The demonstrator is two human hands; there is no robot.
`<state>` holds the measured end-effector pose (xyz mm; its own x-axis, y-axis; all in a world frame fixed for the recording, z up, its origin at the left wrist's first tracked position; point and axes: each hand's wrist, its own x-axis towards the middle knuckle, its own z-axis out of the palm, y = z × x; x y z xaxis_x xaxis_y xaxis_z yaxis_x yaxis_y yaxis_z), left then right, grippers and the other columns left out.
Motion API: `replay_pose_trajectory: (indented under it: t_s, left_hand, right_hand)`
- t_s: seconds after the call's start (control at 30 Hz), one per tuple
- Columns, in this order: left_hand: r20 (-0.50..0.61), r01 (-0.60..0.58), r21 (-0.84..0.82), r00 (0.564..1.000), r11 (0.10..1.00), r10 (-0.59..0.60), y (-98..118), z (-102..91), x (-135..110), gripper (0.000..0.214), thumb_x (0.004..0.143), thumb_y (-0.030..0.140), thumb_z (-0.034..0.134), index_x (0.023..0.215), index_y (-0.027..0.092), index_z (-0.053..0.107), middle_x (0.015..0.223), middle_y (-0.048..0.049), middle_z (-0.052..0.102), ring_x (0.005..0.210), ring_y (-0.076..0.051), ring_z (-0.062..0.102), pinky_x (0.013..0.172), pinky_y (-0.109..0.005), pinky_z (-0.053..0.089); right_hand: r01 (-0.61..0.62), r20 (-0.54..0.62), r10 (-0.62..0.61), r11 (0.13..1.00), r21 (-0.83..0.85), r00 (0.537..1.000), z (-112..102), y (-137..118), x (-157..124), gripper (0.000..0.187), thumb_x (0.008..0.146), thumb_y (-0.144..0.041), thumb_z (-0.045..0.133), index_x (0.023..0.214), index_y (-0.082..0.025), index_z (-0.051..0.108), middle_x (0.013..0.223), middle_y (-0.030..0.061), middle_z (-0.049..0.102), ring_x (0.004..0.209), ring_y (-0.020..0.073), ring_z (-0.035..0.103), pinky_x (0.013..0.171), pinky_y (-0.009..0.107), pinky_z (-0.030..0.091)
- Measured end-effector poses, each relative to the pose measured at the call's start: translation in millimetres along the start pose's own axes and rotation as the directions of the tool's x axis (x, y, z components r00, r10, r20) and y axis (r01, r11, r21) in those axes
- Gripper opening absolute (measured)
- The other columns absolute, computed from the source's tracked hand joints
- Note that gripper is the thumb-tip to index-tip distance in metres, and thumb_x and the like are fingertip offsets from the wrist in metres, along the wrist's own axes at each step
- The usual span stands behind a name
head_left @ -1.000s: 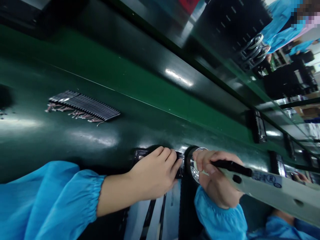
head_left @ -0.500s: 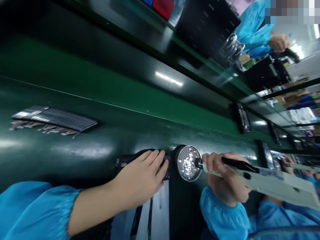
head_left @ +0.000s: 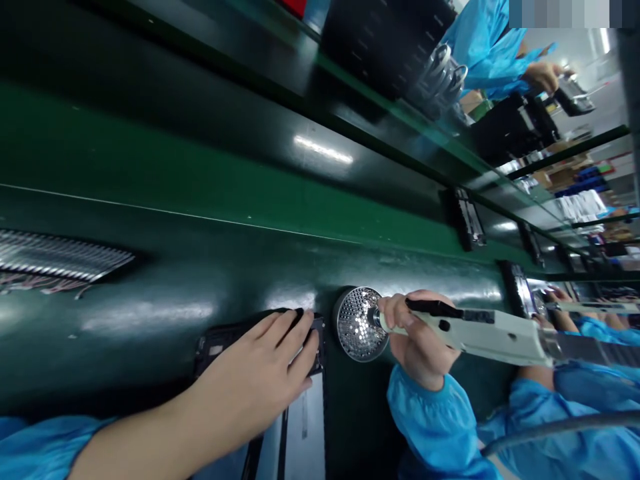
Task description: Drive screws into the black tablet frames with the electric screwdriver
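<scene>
Screwdriver (head_left: 500, 333) with a pale body and black lever lies in a worker's right hand (head_left: 420, 343), the fingers closed firmly around its front end. Its nose points left over a round metal dish (head_left: 340, 327), whose dotted face carries shiny bits too small to make out; whether the tip touches them cannot be told. Just left of the dish, the left hand (head_left: 265, 370) rests palm down across the far end of a black case (head_left: 207, 350), its fingers stretched out and slightly parted, wrapped around nothing. From under that hand a pale panel (head_left: 315, 427) of the case runs toward the near edge of the scene. Both hands work over a dark green bench (head_left: 165, 287). Well to the left lies a row of ribbed strips (head_left: 65, 257) with thin wires along the near side, cut off by the edge of view. To the right, another black case (head_left: 517, 287) lies on the bench, and a grey cable (head_left: 560, 427) crosses the near corner. At far right, beyond a large black box (head_left: 390, 40), a blue-sleeved co-worker's hand (head_left: 543, 77) holds a dark device (head_left: 575, 97).
</scene>
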<state>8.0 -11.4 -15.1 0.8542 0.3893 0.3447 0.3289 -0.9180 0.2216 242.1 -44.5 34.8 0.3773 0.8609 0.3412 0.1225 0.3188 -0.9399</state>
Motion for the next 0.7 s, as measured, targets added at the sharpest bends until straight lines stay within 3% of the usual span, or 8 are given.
replay_pose_trajectory:
  t_s: [0.2, 0.4, 0.57, 0.7]
  left_hand:
    - [-0.008, -0.019, 0.013, 1.0, 1.0, 0.019, -0.6, -0.7, -0.5, 0.037, 0.096, 0.029, 0.058, 0.123, 0.008, 0.07, 0.131, -0.0227, 0.068, 0.112, -0.037, 0.069, 0.091, -0.05, 0.06]
    - [-0.034, 0.012, 0.006, 0.999, 1.0, -0.012, -0.2, 1.7, -0.7, 0.041, 0.095, 0.036, 0.063, 0.125, 0.01, 0.07, 0.132, -0.0194, 0.068, 0.117, -0.035, 0.065, 0.098, -0.047, 0.055]
    - [-0.02, 0.058, 0.081, 0.998, 0.995, -0.057, 1.6, -2.3, -0.2, 0.051, 0.095, 0.042, 0.06, 0.129, 0.005, 0.069, 0.129, -0.0243, 0.067, 0.113, -0.037, 0.065, 0.094, -0.048, 0.053]
    - [0.024, 0.105, 0.112, 0.994, 0.988, -0.109, 3.3, -5.2, -0.1, 0.054, 0.098, 0.046, 0.054, 0.134, 0.009, 0.067, 0.115, -0.0205, 0.072, 0.106, -0.035, 0.065, 0.088, -0.047, 0.051]
  right_hand:
    - [-0.01, 0.001, 0.01, 1.0, -0.022, 1.0, -0.7, 3.0, 0.0, 0.024, 0.085, -0.018, 0.063, 0.105, -0.031, 0.07, 0.059, -0.0042, 0.046, 0.052, 0.0161, 0.048, 0.059, 0.035, 0.047]
    - [-0.008, 0.034, 0.007, 1.0, 0.019, 0.999, -0.3, 2.2, 1.1, 0.022, 0.086, -0.013, 0.062, 0.101, -0.026, 0.07, 0.061, -0.0035, 0.05, 0.053, 0.0151, 0.048, 0.059, 0.033, 0.046]
    - [0.006, 0.019, -0.006, 0.999, 0.037, 1.0, -0.5, 5.4, 0.8, 0.027, 0.084, -0.012, 0.061, 0.106, -0.025, 0.07, 0.061, -0.0035, 0.05, 0.054, 0.015, 0.049, 0.061, 0.033, 0.047]
    - [0.068, 0.046, -0.07, 0.997, 0.031, 0.997, 1.0, -16.2, 0.1, 0.029, 0.084, -0.012, 0.061, 0.109, -0.023, 0.071, 0.061, -0.0032, 0.053, 0.053, 0.014, 0.05, 0.061, 0.033, 0.047]
